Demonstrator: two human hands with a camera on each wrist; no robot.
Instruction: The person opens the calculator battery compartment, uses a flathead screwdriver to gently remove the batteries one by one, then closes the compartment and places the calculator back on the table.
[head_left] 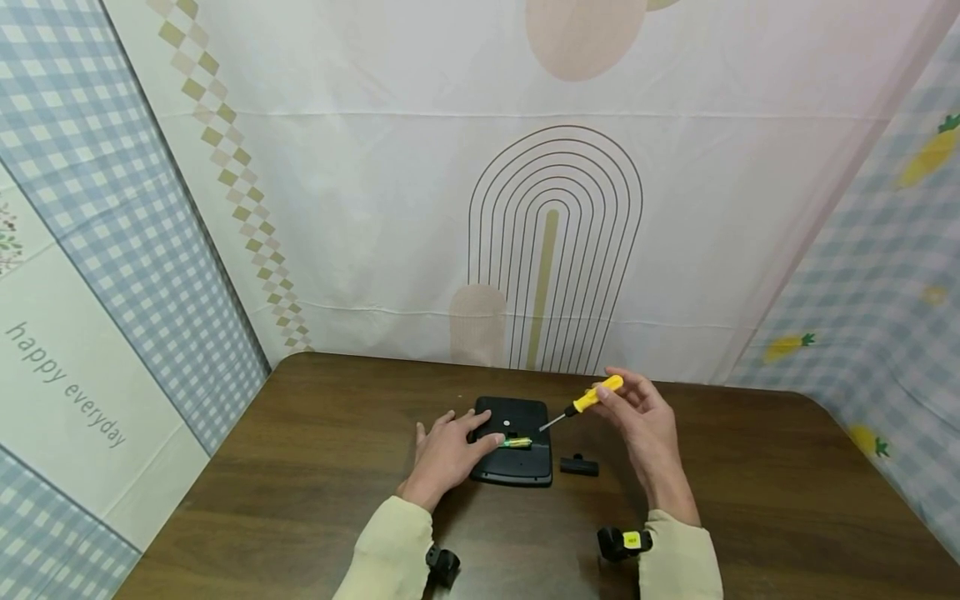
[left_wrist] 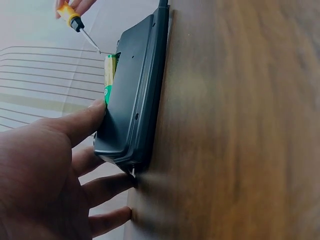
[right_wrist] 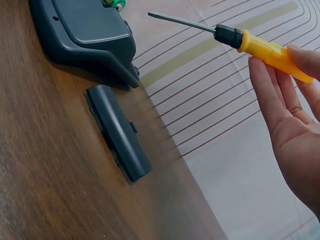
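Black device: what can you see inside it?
A green battery shows, sticking up partly from the device. The left hand has its thumb at one end, covering whatever is beneath. The space under the battery is hidden, and so is the casing's interior.

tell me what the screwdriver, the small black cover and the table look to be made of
Screwdriver: yellow handle probably smooth plastic, evenly coloured; shaft likely metal, thin with a silvery shine.
Cover: likely hard plastic, satin, with a soft sheen along its curve.
Table: brown wood grain with a slight sheen; real wood or laminate, I can't tell.
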